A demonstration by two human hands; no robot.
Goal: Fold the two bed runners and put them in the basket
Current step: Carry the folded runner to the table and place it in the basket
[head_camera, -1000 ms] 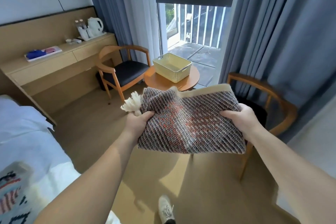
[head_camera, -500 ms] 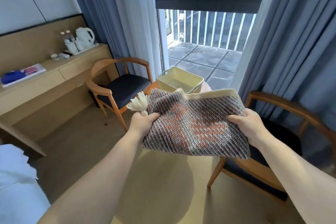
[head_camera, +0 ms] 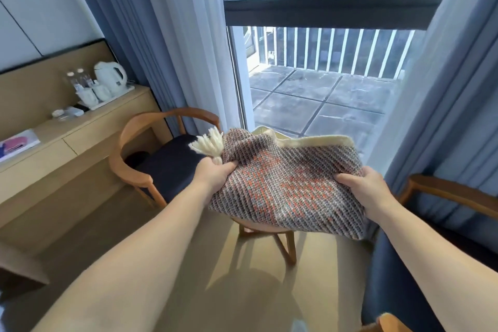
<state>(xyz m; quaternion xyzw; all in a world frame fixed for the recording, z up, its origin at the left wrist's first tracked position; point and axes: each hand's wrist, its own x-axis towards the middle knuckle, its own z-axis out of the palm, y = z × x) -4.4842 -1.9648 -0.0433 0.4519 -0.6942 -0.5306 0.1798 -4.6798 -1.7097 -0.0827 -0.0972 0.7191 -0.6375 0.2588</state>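
Note:
A folded bed runner (head_camera: 289,186), woven in grey, brown and orange with a cream edge and a cream tassel, hangs level in front of me. My left hand (head_camera: 214,172) grips its left side just below the tassel. My right hand (head_camera: 362,190) grips its right side. The runner covers almost all of the cream basket (head_camera: 265,131); only a sliver of rim shows behind its far edge. The round wooden table (head_camera: 266,229) under the basket shows only at its near edge and legs. A second runner is not in view.
A wooden armchair (head_camera: 161,159) with a dark seat stands left of the table, another (head_camera: 444,197) at the right. A desk (head_camera: 72,137) with a kettle (head_camera: 110,78) and cups lines the left wall. Curtains frame the glass balcony door (head_camera: 310,89) ahead.
I have walked closer to the table with the runner in both hands. The runner now hides the basket and table top, and the bed has left the view.

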